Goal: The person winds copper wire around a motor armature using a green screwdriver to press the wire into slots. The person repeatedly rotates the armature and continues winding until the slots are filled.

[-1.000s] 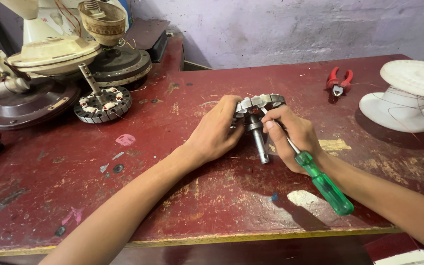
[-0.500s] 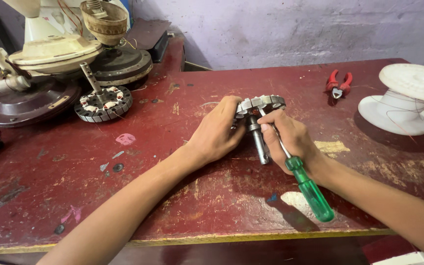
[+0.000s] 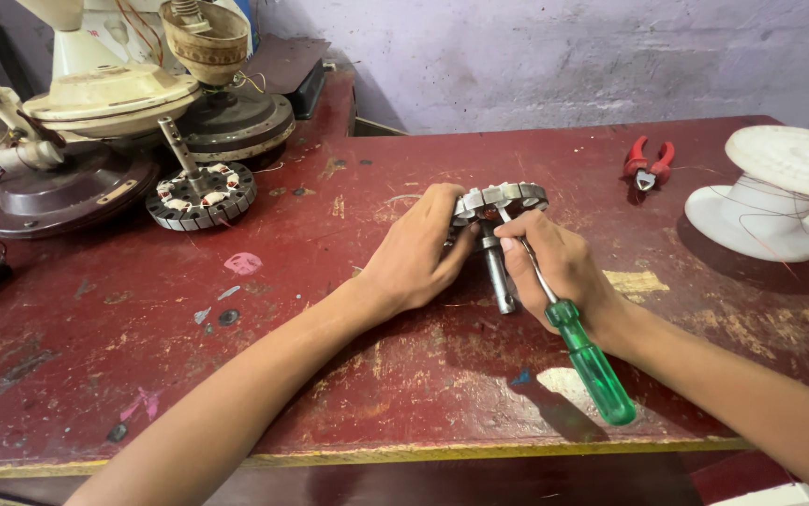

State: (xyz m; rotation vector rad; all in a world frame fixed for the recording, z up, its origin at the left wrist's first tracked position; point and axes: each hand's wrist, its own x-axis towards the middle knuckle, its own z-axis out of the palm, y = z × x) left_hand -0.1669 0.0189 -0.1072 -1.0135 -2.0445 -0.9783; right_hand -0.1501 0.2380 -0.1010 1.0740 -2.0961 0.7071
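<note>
Left hand [image 3: 418, 253] is gripping the stator [image 3: 503, 200] on edge; right hand [image 3: 564, 272] is pinching the screwdriver [image 3: 578, 342], tip at its core. Work underway, stator bare of wire.

Head camera looks down, close, over the red table [image 3: 329, 394].

The screwdriver [image 3: 584, 351] tip (behind the right hand [image 3: 559, 267]) is hidden.

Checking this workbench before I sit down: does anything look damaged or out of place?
Yes: the red table has chipped, scratched paint, and thin wire trails loose off the white spool. Dismantled fan parts crowd the back left corner.
</note>
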